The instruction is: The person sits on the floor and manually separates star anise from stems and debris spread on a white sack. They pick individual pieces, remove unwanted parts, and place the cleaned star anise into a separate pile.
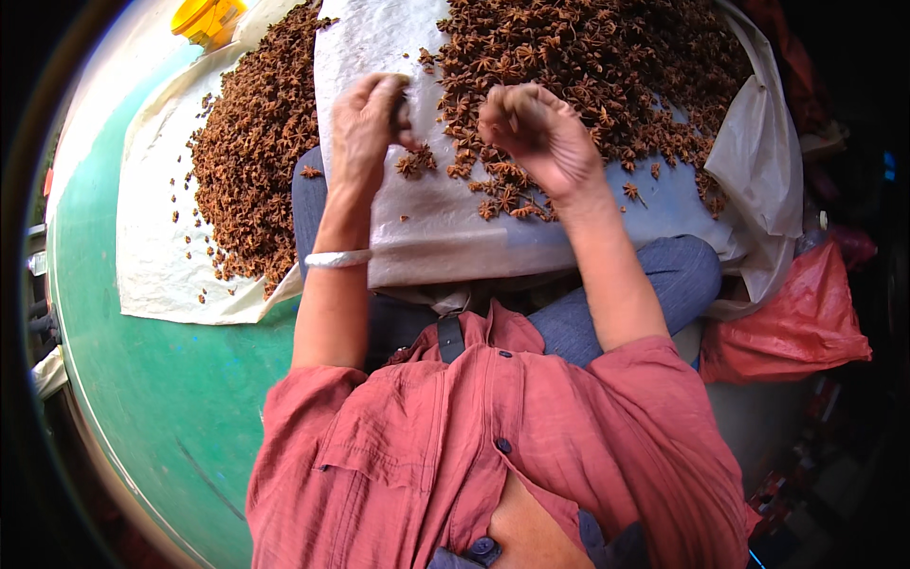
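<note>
My left hand (370, 114) is curled above a white plastic sheet (434, 245), just left of a pile of dried star anise (611, 78). Its fingers are bent, and a dark shape by them is too blurred to name. Under its fingertips a few star anise pods (414, 162) lie on the sheet. My right hand (537, 124) hovers over the near left edge of the pile with its fingers folded in. Motion blur hides whether it holds a pod. Loose star anise (508, 192) is scattered below that hand, some pods with stems.
A second heap of star anise (249, 156) rests on another white sheet (153, 235) to the left, on a green floor (178, 377). Beyond it stands a yellow bucket (206, 21). A red plastic bag (789, 320) lies at the right, beside my bent knee (682, 270).
</note>
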`<state>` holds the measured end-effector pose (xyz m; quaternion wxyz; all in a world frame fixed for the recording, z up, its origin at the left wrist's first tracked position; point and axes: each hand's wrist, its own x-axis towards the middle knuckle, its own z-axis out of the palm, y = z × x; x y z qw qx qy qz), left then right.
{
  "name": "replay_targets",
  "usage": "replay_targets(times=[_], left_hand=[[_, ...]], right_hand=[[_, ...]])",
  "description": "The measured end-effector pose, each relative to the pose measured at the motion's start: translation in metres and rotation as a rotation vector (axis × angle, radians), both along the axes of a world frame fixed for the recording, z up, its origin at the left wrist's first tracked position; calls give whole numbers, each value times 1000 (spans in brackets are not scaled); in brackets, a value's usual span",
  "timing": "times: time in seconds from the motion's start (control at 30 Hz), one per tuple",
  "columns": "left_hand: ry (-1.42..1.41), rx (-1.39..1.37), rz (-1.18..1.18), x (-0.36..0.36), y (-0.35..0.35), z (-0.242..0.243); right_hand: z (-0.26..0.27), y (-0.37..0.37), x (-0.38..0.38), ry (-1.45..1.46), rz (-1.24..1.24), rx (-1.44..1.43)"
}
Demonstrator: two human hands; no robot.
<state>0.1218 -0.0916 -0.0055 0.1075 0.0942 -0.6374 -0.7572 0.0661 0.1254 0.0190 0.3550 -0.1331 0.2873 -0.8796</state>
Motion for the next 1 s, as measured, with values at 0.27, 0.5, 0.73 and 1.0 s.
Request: replay_targets(times=[0.27, 0.5, 0.73, 1.0], left_hand=[[-86, -1293, -103, 37, 50, 0], [58, -1056, -99, 35, 69, -42], [165, -863, 72, 2, -3, -39], [16, -847, 160, -28, -41, -28]], right_hand=[[5, 80, 64, 768, 111, 1461], [-56, 39, 67, 1206, -327, 1483], [-49, -8, 16, 1074, -365, 1347], [-31, 10, 3, 1046, -550, 1321]])
